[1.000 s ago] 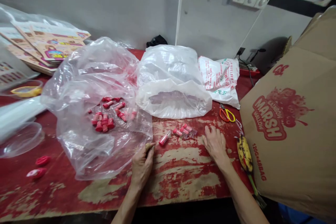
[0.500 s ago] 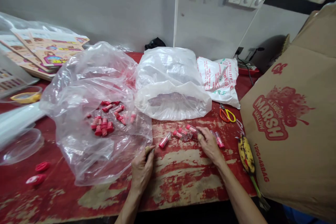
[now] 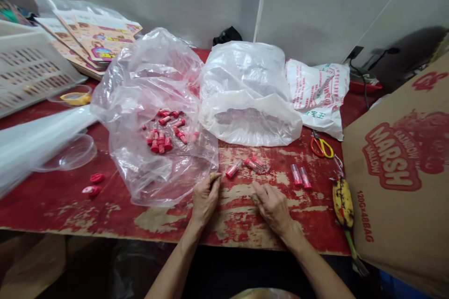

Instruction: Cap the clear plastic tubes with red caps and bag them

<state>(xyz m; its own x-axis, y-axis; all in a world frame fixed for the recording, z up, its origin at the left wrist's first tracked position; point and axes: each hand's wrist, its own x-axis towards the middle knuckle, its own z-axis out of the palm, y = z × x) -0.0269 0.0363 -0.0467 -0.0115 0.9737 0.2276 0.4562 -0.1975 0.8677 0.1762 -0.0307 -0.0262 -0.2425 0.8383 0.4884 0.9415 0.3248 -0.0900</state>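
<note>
My left hand rests near the front right edge of a clear plastic bag, its fingers curled and its thumb pressed against the index finger. What it may hold is hidden. To its right, my right hand is just above the worn red tabletop, fingers bent in with the thumb close to them; any thing inside cannot be made out. Beyond the hands lies a loose group of small clear tubes with pink-red ends. Two more such tubes lie side by side further right. Several red pieces show in the clear bag.
A white plastic bag and a printed white bag stand at the back. Scissors, a banana and a large cardboard box are at the right. Left are a white basket, clear round lids and two red caps.
My right hand has drawn back from the tubes toward the front edge, closer to my left hand. The view has turned left and down, showing more of the basket.
</note>
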